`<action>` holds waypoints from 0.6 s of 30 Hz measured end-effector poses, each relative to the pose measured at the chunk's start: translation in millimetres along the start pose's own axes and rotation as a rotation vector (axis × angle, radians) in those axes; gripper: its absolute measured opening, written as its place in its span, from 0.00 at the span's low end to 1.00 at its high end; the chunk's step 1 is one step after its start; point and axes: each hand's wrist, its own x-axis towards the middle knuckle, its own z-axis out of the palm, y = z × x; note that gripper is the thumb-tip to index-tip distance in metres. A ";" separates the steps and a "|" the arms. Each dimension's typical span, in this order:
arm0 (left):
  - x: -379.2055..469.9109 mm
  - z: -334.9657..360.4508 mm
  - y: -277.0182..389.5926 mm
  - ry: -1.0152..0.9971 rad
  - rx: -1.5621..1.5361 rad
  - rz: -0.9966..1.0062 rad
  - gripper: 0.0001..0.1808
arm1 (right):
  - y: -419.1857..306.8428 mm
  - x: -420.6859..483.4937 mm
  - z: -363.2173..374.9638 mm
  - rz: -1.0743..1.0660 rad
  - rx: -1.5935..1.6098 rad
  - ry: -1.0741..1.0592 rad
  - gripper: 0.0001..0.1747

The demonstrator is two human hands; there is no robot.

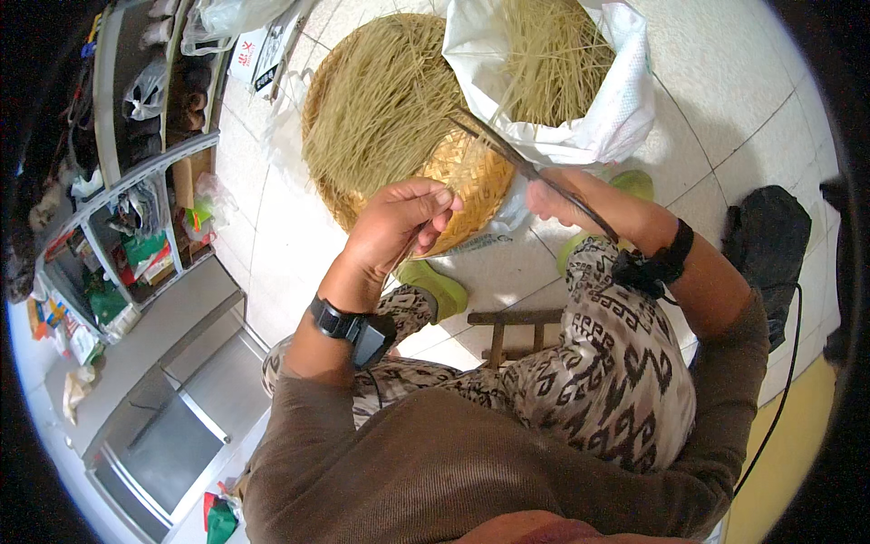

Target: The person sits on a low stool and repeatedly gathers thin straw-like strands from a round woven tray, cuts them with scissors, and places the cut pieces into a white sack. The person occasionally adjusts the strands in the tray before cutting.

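Observation:
My left hand (411,214) pinches a few thin dry stalks (402,260) between thumb and fingers; their lower ends trail below the palm. Dark metal scissors (499,144) are in my right hand (561,198), their blades pointing up and left over the basket. Whether the blades are parted is hard to tell. Beyond my hands lies a round woven bamboo basket (469,197), heaped with dry yellow-green stalks (387,109). Touching its right side is a white woven sack (629,88), open at the top, with more of the same stalks (554,64) inside.
Between my green shoes (435,289) and knees is a wooden stool (513,319). A shelf unit (170,163) with bags and boxes stands left, near a printed carton (262,54). To the right, a black object (768,251) lies on the tiles beside a black cable (788,387).

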 end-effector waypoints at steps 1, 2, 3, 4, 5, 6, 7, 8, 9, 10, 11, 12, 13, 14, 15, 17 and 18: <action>2.9 2.1 2.7 -0.010 0.022 -0.005 0.11 | -2.4 -0.3 0.3 -0.079 0.062 0.025 0.36; 5.9 3.4 5.9 -0.029 0.035 -0.004 0.11 | -4.2 3.3 0.1 -0.070 0.038 0.033 0.42; 8.5 4.2 9.2 -0.021 0.071 -0.007 0.11 | -5.6 4.5 -0.9 0.011 0.071 0.026 0.39; 10.6 4.4 12.6 -0.018 0.103 -0.007 0.11 | -6.4 6.3 -1.1 0.053 0.115 0.016 0.36; 12.3 4.4 15.6 -0.015 0.134 -0.008 0.11 | -6.7 7.2 -0.3 0.107 0.148 0.015 0.34; 13.6 3.9 18.7 -0.015 0.143 -0.011 0.10 | -6.8 8.5 1.2 0.140 0.148 0.039 0.33; 14.9 3.1 21.5 -0.028 0.161 -0.005 0.10 | -6.4 10.2 2.9 0.184 0.136 0.073 0.33; 16.1 2.4 24.4 -0.041 0.178 0.003 0.10 | -5.8 11.0 4.1 0.240 0.121 0.105 0.33; 17.6 2.0 26.4 -0.047 0.201 0.009 0.10 | -4.8 12.1 4.2 0.226 0.137 0.110 0.33; 19.0 2.0 27.8 -0.057 0.203 0.013 0.10 | -3.4 12.9 3.8 0.224 0.150 0.113 0.33; 20.6 1.9 29.3 -0.059 0.213 0.008 0.10 | -1.6 13.0 3.3 0.220 0.166 0.122 0.32; 22.3 1.5 30.8 -0.063 0.223 0.004 0.10 | 0.8 12.2 3.4 0.222 0.162 0.126 0.32; 24.0 1.3 32.1 -0.068 0.236 0.005 0.10 | 3.5 10.7 3.5 0.223 0.162 0.137 0.32; 25.5 0.7 32.9 -0.070 0.241 0.010 0.09 | 6.6 9.8 3.6 0.200 0.179 0.136 0.32; 27.4 0.3 33.5 -0.079 0.244 0.015 0.09 | 9.6 9.6 3.8 0.194 0.099 0.179 0.31; 30.0 -1.0 33.5 -0.096 0.255 0.021 0.09 | 14.6 11.1 5.4 0.134 -0.025 0.238 0.31; 30.7 -1.9 33.3 -0.089 0.255 0.015 0.09 | 16.0 12.6 7.7 0.022 0.001 0.298 0.29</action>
